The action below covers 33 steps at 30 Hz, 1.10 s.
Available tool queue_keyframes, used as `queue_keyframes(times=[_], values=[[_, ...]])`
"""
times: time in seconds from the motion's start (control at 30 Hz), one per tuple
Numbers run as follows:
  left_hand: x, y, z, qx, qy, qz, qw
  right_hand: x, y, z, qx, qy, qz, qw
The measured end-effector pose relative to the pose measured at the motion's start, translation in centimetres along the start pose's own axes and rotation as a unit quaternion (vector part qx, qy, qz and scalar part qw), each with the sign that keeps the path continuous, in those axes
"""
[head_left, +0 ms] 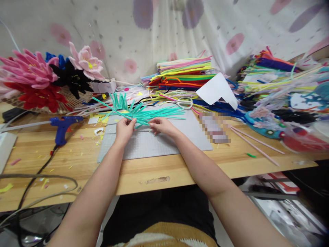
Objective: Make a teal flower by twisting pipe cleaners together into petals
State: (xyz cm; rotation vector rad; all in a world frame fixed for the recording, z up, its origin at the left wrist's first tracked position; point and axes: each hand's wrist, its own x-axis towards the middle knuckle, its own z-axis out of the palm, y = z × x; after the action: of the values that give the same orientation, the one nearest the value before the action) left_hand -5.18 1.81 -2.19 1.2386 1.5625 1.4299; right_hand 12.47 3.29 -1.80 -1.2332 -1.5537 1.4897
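Over the grey board (154, 147) my left hand (125, 129) pinches a teal pipe cleaner (108, 108) that slants up to the left. My right hand (161, 125) is closed on the same stem, a short way to the right. Just behind my fingers lie more teal pipe cleaners (164, 112), straight ones to the right and several bent into loops (123, 103) to the left. Scissors with pale handles (185, 103) rest beyond the board.
A blue glue gun (62, 128) with its cable lies at the left, below fuzzy flowers (33, 72). Bundles of coloured pipe cleaners (185, 75) are stacked at the back. White paper (217, 90) and pink stems (254, 145) are on the right.
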Motion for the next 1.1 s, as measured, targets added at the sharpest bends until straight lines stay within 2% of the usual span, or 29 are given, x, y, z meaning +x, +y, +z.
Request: queue_keyframes(times=[0.1,0.17,0.23,0.33,0.4,0.5,0.67,0.87,0.93,1.0,1.07,1.1], values=[[-0.3,0.1,0.2,0.002,-0.029,-0.002,1.0,0.0,0.0,-0.5,-0.074,0.086,-0.059,0.992],[-0.5,0.2,0.4,-0.004,-0.059,-0.003,0.998,0.0,0.0,-0.5,-0.07,0.113,-0.077,0.988],[-0.8,0.2,0.6,-0.001,-0.088,0.003,0.996,0.0,0.0,-0.1,-0.03,0.084,-0.069,0.994],[-1.0,0.2,0.8,0.013,-0.121,0.008,0.993,0.1,0.1,0.4,0.036,0.007,-0.052,0.998],[-1.2,0.3,0.9,0.016,-0.138,-0.001,0.99,0.1,0.1,0.5,0.053,-0.013,-0.052,0.997],[-1.4,0.8,1.0,-0.018,-0.164,-0.049,0.985,0.1,0.0,0.5,0.043,-0.006,-0.056,0.997],[-1.7,1.9,0.6,-0.106,-0.205,-0.161,0.96,0.0,0.0,0.2,0.04,0.04,-0.063,0.996],[-1.6,2.7,0.7,-0.128,-0.18,-0.236,0.946,0.2,-0.3,0.4,0.023,0.042,-0.111,0.993],[-1.7,2.7,1.0,-0.11,-0.131,-0.208,0.963,0.3,-0.5,0.7,0.001,0.075,-0.109,0.991],[-2.2,2.6,1.4,-0.073,-0.053,-0.125,0.988,0.3,-0.7,1.0,-0.022,0.118,-0.1,0.988],[-2.9,2.6,1.5,-0.011,0.038,0.01,0.999,0.3,-0.9,1.4,-0.035,0.15,-0.098,0.983],[-3.3,2.6,1.5,0.035,0.069,0.084,0.994,0.2,-1.0,1.6,-0.036,0.162,-0.099,0.981]])
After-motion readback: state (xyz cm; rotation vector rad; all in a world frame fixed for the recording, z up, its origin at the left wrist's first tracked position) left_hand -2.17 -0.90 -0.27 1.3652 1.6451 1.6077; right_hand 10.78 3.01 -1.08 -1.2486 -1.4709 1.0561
